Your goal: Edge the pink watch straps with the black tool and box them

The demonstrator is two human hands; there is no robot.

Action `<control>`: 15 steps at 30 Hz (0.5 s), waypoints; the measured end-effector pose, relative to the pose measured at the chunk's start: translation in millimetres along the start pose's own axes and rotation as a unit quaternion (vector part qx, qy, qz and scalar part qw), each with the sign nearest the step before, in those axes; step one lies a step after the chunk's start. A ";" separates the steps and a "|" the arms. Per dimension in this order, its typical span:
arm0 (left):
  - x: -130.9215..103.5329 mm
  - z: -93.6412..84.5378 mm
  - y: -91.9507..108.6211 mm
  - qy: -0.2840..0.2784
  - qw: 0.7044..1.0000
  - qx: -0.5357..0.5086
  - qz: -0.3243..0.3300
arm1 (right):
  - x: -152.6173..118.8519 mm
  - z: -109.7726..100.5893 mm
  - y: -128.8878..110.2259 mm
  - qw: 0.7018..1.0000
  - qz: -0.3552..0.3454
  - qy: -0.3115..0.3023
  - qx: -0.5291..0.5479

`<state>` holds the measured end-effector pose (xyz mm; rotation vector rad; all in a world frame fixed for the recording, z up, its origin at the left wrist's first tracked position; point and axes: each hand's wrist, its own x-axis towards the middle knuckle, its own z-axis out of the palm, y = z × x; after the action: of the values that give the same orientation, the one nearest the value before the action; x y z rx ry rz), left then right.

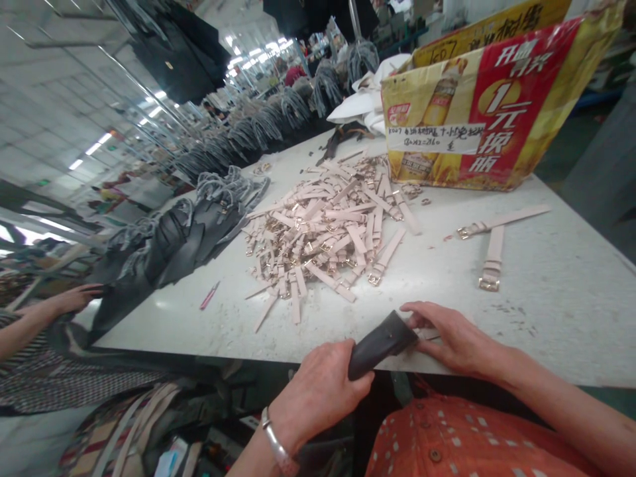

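My left hand (pixel 322 381), with a bracelet at the wrist, is wrapped round a dark leather-like piece (pixel 381 341) at the table's front edge. Beside that piece's right end is my right hand (pixel 454 334), its fingers curled round a small pale piece that is mostly hidden. Beyond my hands lies a large heap of pale pink straps (pixel 322 228) with gold buckles. Two more buckled straps (pixel 494 255) lie apart on the right, one touching the other.
A yellow and red carton (pixel 497 106) stands at the table's back right. Dark bags (pixel 179 242) with grey handles are piled along the left. A small red tool (pixel 209 295) lies on the white table (pixel 163 318). Another person's hand (pixel 74 298) is at far left.
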<state>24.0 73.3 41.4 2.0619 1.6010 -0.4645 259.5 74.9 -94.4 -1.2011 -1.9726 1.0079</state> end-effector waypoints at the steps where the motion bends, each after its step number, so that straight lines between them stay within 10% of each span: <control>1: -2.0 -0.1 -4.3 -0.003 1.000 0.000 -0.003 | -0.1 0.0 0.3 1.000 0.000 0.000 0.001; 15: 4.4 5.4 5.6 0.021 1.000 0.004 0.002 | 1.2 0.0 0.1 1.000 -0.010 0.005 0.007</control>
<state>30.7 72.7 35.4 2.0927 1.6220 -0.4312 259.1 76.0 -94.4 -1.1746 -1.9627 1.0028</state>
